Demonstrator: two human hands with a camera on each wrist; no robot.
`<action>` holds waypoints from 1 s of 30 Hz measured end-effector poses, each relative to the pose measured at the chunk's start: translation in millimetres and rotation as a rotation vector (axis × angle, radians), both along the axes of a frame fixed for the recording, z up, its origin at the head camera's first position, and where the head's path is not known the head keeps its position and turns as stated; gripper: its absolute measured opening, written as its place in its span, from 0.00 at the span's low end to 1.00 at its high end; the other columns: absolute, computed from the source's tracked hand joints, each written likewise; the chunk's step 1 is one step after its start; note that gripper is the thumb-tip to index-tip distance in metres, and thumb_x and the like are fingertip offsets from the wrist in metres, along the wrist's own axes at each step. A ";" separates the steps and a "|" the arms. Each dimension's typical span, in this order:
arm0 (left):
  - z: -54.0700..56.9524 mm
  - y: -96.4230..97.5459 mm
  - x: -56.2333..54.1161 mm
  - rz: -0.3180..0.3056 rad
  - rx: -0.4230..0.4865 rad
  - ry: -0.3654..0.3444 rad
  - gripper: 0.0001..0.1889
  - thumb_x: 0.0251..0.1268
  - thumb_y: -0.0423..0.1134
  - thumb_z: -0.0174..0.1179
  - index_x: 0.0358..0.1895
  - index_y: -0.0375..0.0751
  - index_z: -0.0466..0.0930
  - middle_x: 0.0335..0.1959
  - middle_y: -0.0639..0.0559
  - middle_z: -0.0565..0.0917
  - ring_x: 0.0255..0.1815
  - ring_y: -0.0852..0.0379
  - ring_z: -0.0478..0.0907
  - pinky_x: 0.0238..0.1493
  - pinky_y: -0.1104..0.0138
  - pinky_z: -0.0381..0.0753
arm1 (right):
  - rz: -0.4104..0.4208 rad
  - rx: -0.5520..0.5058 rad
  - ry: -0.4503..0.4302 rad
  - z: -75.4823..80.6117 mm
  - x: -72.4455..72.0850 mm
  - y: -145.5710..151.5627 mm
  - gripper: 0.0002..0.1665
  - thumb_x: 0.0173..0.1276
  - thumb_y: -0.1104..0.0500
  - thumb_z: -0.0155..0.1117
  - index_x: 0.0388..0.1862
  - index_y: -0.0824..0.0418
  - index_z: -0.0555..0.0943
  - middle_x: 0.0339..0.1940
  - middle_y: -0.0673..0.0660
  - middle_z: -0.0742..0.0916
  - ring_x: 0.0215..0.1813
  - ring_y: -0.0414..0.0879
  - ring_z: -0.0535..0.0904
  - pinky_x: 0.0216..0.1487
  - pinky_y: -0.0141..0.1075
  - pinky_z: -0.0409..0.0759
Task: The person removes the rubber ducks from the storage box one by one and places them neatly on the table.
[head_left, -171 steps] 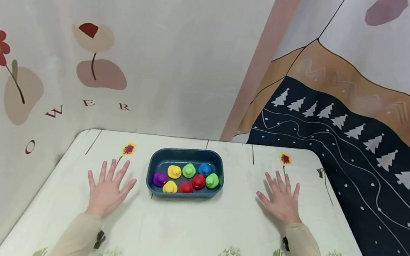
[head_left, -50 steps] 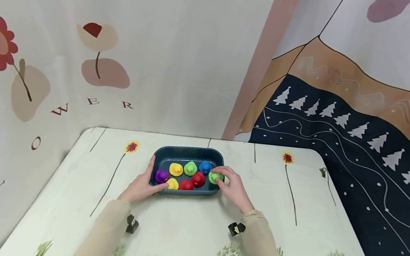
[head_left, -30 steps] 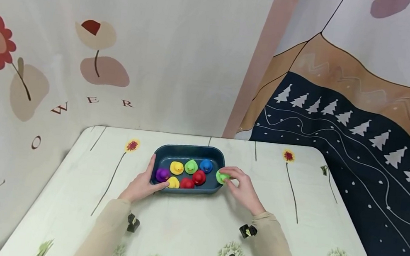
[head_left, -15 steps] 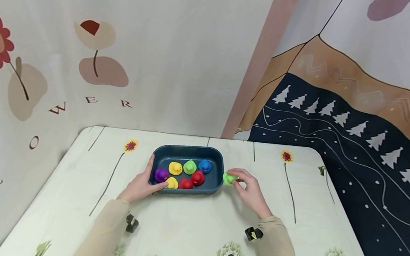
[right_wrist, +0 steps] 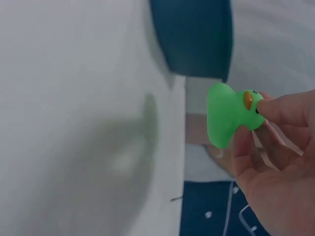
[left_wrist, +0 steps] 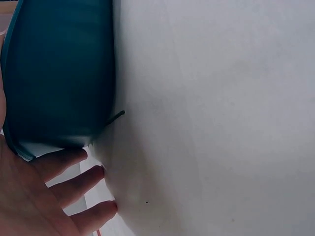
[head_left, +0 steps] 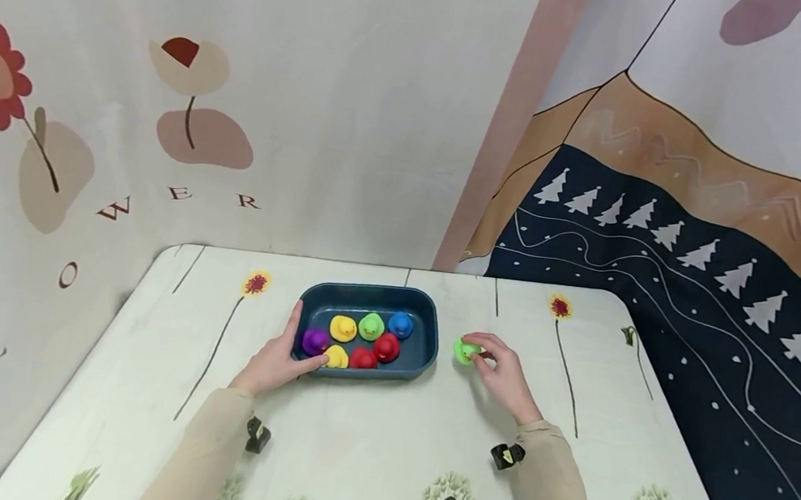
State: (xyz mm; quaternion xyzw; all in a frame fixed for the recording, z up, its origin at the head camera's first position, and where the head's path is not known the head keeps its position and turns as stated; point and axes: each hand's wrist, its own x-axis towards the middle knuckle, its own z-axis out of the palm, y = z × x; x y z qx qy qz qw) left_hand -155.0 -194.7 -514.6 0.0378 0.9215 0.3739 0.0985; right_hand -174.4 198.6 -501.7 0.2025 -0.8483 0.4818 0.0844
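A green rubber duck (head_left: 465, 352) is pinched by its head between the thumb and fingers of my right hand (head_left: 509, 382), to the right of the tray. In the right wrist view the green duck (right_wrist: 222, 115) hangs above the table, its shadow on the cloth. My left hand (head_left: 272, 367) holds the left end of the dark blue tray (head_left: 387, 376), thumb over the front rim and fingers along the side. Inside the tray sit a purple duck (head_left: 315, 341), two yellow ducks (head_left: 343, 328), one green (head_left: 371, 327), one blue (head_left: 401, 325) and two red (head_left: 386, 348).
A white cloth with printed flowers covers the table (head_left: 366, 434). Behind it hangs a pale printed curtain (head_left: 356, 115), and on the right a dark cloth (head_left: 591, 246) with white trees. A small black device (head_left: 507, 457) sits at each wrist.
My right hand has come from flat on the table to the tray, taken the right-hand green duck and carried it out rightward over the rim. The left hand has moved onto the tray's left end.
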 end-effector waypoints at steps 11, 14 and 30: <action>-0.8 -0.4 -0.9 0.002 0.016 -0.005 0.60 0.57 0.65 0.62 0.77 0.48 0.25 0.67 0.23 0.62 0.62 0.28 0.67 0.59 0.38 0.65 | -0.054 0.018 -0.113 -16.5 -15.0 15.1 0.19 0.60 0.80 0.57 0.50 0.72 0.81 0.53 0.67 0.82 0.57 0.60 0.76 0.51 0.49 0.77; -1.5 -0.8 -0.9 0.003 0.021 -0.002 0.60 0.57 0.64 0.62 0.77 0.48 0.25 0.67 0.24 0.62 0.63 0.29 0.67 0.60 0.39 0.65 | -0.042 0.010 -0.131 -17.7 -19.1 18.7 0.19 0.60 0.80 0.57 0.50 0.73 0.81 0.53 0.68 0.82 0.58 0.61 0.75 0.51 0.51 0.76; -1.4 -0.1 -0.3 0.010 0.026 -0.005 0.60 0.58 0.62 0.63 0.77 0.47 0.26 0.66 0.23 0.63 0.62 0.28 0.67 0.60 0.39 0.65 | -0.041 -0.029 -0.290 -19.2 -52.9 24.3 0.18 0.66 0.78 0.54 0.52 0.72 0.80 0.56 0.68 0.81 0.60 0.59 0.74 0.56 0.48 0.75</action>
